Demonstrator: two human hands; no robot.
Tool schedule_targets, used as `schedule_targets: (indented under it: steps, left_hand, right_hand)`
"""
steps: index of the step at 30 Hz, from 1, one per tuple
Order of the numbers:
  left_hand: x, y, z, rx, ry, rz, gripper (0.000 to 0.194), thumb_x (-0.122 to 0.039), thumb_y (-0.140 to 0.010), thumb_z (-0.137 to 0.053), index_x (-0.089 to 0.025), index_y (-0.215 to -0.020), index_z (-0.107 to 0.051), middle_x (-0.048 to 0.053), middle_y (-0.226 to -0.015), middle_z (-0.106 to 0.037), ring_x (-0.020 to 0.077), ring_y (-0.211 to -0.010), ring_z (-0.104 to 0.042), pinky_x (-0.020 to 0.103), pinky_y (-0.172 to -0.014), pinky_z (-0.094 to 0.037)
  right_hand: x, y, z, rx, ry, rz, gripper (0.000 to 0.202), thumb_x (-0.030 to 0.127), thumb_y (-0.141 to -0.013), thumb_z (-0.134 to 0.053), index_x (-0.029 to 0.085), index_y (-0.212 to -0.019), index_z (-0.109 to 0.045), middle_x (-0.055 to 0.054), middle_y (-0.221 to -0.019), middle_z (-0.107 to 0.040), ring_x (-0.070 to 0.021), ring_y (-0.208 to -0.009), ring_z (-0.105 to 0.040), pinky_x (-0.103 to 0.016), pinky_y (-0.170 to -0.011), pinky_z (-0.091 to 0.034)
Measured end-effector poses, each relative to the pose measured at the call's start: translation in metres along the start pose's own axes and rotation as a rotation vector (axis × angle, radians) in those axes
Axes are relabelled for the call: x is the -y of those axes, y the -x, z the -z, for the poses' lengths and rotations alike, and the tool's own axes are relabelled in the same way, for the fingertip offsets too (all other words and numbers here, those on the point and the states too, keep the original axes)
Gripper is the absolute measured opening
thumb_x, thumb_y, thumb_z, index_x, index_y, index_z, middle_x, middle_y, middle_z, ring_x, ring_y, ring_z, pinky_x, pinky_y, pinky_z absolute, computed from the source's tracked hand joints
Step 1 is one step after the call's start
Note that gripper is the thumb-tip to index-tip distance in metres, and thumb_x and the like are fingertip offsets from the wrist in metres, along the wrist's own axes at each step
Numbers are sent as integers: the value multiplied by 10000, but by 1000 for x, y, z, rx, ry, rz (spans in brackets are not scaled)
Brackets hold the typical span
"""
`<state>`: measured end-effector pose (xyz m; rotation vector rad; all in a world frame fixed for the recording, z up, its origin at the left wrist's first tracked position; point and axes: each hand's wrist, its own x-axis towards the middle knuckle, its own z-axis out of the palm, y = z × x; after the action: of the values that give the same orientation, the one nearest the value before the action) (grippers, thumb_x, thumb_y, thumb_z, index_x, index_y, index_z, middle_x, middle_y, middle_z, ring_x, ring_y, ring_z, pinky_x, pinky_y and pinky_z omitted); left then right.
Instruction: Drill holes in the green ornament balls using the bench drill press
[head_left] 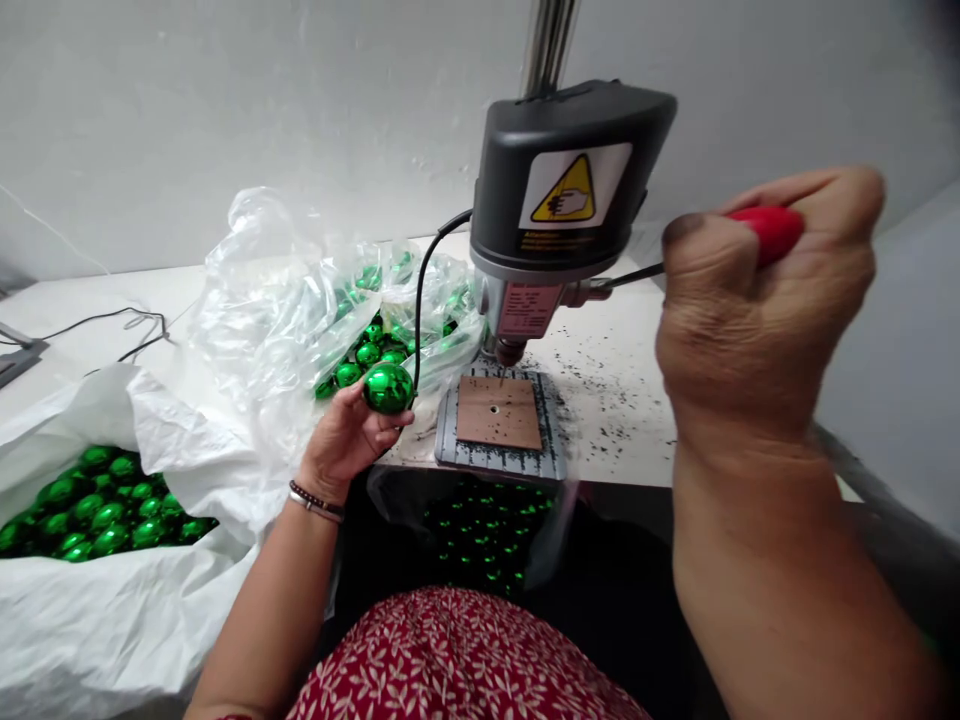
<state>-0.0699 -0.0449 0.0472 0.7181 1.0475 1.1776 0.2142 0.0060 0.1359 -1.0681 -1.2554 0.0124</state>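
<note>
A shiny green ball (388, 388) rests in the fingers of my left hand (352, 437), left of the drill press base. My right hand (757, 310) is wrapped round the red handle knob (776, 232) of the drill press lever. The dark drill press head (574, 180) bears a yellow warning label. Below its chuck (510, 350), a brown square board (498, 412) with a small hole lies on the slotted metal base (553, 460). Nothing rests on the board except dark shavings.
Clear plastic bags (262, 300) with green balls (368, 354) lie behind my left hand. A white sack (187, 440) of green balls stands at the left. Another bag of green pieces (487, 535) hangs below the table edge. Dark shavings litter the table (637, 380); a black cable (421, 300) hangs beside the drill.
</note>
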Motion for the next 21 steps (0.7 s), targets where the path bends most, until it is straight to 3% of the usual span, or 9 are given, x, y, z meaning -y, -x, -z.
schedule_targets:
  steps: [5,8,12,17,21]
  left_hand:
    - [32,-14,-24,74,77,69,550,-369,-681,-907,-219,-1137,-638,37,-971,-723,117,-714,-694,158,-499,-398]
    - [44,-28,-35,66,55,116,480,-261,-675,-905,-191,-1063,-631,4,-886,-688,82,-659,-668,143,-498,-400]
    - [53,-41,-47,-1,97,166,423,-299,-710,-863,-186,-1017,-595,-11,-813,-665,87,-600,-656,140,-457,-370]
    - [54,-43,-53,99,213,159,449,-351,-747,-818,-220,-1108,-586,5,-920,-701,102,-663,-673,163,-514,-447]
    - [53,-43,-55,99,92,141,562,-268,-722,-851,-239,-1207,-568,1,-948,-686,99,-679,-675,152,-512,-441]
  right_hand:
    - [-4,-1,0,51,-1,-7,246,391,-969,-580,153,-922,-535,66,-862,-531,-20,-821,-535,-266,-822,-480]
    - [-6,-1,-2,20,-38,55,323,467,-967,-577,152,-919,-522,69,-836,-494,0,-750,-468,-224,-767,-462]
    - [-6,0,-5,-19,-51,94,287,420,-977,-560,154,-894,-489,69,-801,-456,13,-709,-420,-189,-713,-421]
    - [-1,-1,-3,11,-59,33,214,336,-954,-577,168,-892,-461,65,-807,-459,4,-711,-416,-186,-729,-430]
    - [0,-1,-2,17,-67,47,207,329,-956,-568,173,-890,-448,63,-812,-450,3,-716,-419,-195,-748,-436]
